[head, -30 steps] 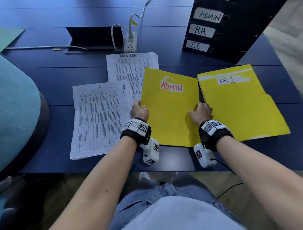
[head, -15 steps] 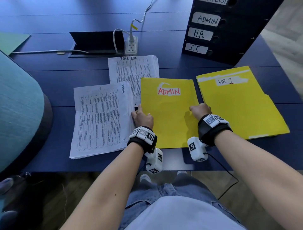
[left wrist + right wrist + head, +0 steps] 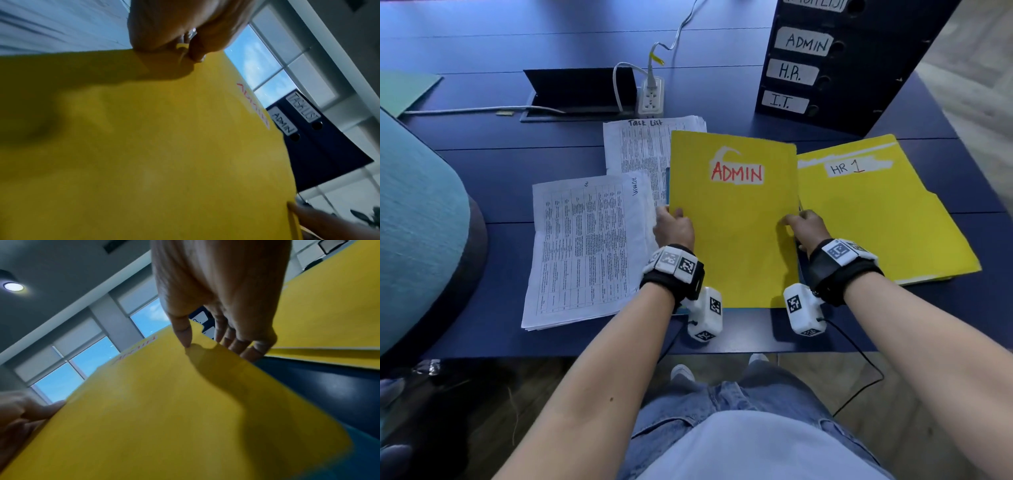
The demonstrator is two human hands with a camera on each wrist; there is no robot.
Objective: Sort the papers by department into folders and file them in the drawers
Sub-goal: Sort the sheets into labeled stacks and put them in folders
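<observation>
The ADMIN folder (image 3: 732, 219) sits between both hands, closed, its long axis running away from the person toward the drawers (image 3: 835, 61) at the far right of the desk (image 3: 482, 144). The left hand (image 3: 674, 228) pinches the folder's left edge about midway along, thumb on top and fingers (image 3: 197, 53) curled under. The right hand (image 3: 803, 228) grips the right edge at the same level, thumb tip pressing the cover and the other fingers (image 3: 246, 350) wrapped round the edge below it. In the right wrist view the folder's right side stands clear of the desk, so it appears lifted there; whether its near edge still touches the desk cannot be told.

The drawer marked ADMIN (image 3: 804, 42) lies ahead and to the right of the folder, above the H.R. and I.T. drawers, and is shut. The right hand is the nearer one to it. As I judge it, the coming move carries the folder forward and rightward, and one hand must let go to pull that drawer open.

Both forearms reach forward roughly parallel, wrists level, palms turned inward to the folder.

The HR folder (image 3: 876, 212) lies flat just right of the right hand. Paper stacks (image 3: 585, 246) lie left of the left hand.
</observation>
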